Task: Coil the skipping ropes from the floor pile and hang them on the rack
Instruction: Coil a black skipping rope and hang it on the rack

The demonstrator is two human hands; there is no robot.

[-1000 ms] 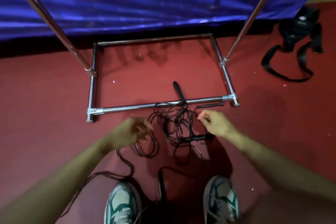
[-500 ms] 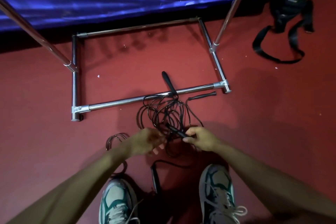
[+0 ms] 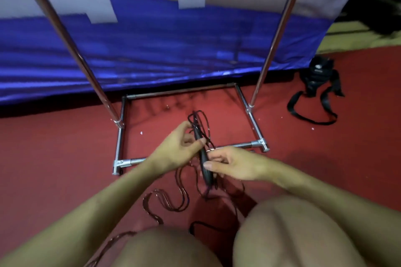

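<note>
Lifted off the floor since half a second ago, the black rope handle with its loops now sits between both hands above the rack's near base bar. Left hand pinches the loops and right hand clamps the handle, probably to keep the coil gathered; more rope trails on the red floor. No writing is legible, even on the black bag far right.

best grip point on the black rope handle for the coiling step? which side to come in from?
Grip the black handle around its lower half, from its right side, as the right hand does now. It is a slim rigid bar held nearly upright, so fingers can wrap it. Its upper end is crowded by rope loops and the left hand, so probably avoid gripping there.
</note>
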